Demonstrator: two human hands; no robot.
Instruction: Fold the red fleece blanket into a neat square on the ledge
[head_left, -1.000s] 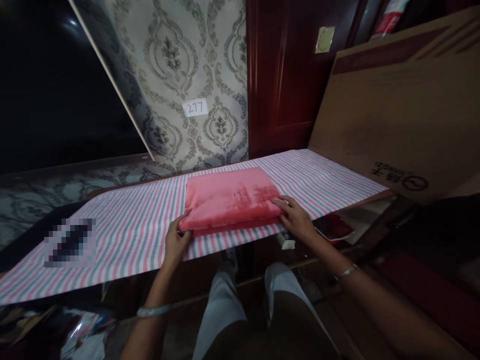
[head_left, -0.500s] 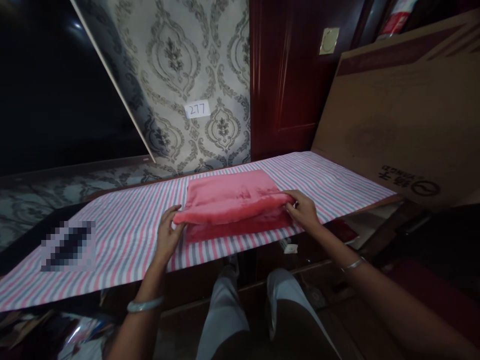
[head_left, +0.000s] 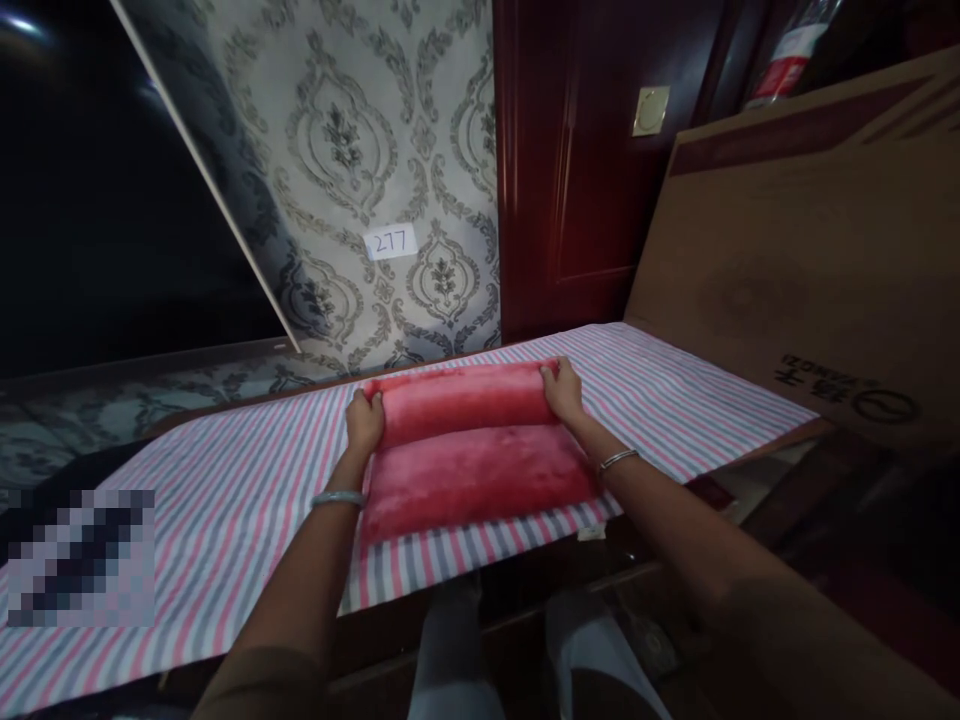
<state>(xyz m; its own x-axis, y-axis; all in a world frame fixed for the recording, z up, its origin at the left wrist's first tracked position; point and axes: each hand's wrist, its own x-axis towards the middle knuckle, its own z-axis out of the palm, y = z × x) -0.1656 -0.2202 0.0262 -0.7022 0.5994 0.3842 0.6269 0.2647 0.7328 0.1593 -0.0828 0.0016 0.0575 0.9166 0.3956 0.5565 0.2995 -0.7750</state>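
A plush red-pink cloth (head_left: 480,470) lies on the striped cover (head_left: 247,500), its far part raised into a thick fold above a flat near part. My left hand (head_left: 365,420) grips the fold's far left corner, thumb on the near side. At the far right corner my right hand (head_left: 562,388) pinches the same cloth, fingers behind the edge. Both hands are closed on it, and the fingers behind the cloth are partly hidden.
A large cardboard box (head_left: 795,250) stands at the right, a bottle (head_left: 787,60) behind its top. The dark screen (head_left: 127,200) is at the left, and a patterned wall with a paper label (head_left: 391,241) rises behind. A blurred-out patch covers the cover's left part.
Both hands have moved away from me, toward the wall, carrying the cloth's edge. The edge that was held near me is now at the back, and more of the near part shows.
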